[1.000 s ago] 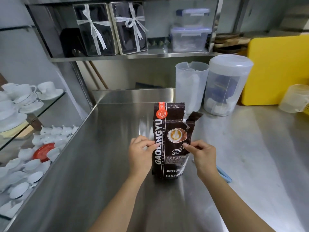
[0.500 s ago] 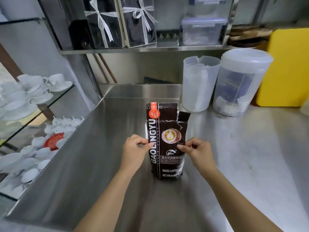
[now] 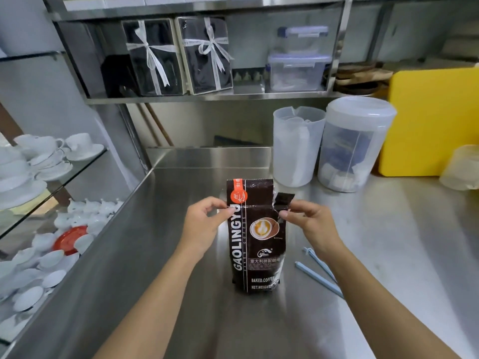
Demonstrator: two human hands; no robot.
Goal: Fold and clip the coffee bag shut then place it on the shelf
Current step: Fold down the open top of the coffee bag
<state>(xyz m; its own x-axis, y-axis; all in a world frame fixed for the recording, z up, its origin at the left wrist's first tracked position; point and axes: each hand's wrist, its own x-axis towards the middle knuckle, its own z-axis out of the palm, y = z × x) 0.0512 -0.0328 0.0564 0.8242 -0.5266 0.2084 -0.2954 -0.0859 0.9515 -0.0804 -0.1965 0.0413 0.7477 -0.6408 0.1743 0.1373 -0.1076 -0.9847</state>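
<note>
A dark brown coffee bag [image 3: 255, 237] with an orange strip stands upright on the steel counter [image 3: 155, 255]. Its top is torn at the right corner, where a flap sticks out. My left hand [image 3: 204, 224] pinches the bag's left edge near the top. At the same height my right hand [image 3: 308, 224] pinches the right edge just under the torn flap. A light blue bag clip [image 3: 320, 270] lies open on the counter to the right of the bag, partly behind my right forearm. The steel shelf [image 3: 207, 95] runs above the counter's back.
On the shelf stand two black ribboned gift boxes [image 3: 178, 55] and stacked clear containers [image 3: 298, 58]. A clear pitcher [image 3: 296, 146] and a lidded jar [image 3: 352, 143] stand behind the bag, a yellow board [image 3: 430, 120] to their right. Glass shelves of white cups [image 3: 39, 161] flank the left.
Both hands have slid up the bag's sides from its middle to near the top. The view has tilted up, showing more of the shelf, and the blue clip is now in view.
</note>
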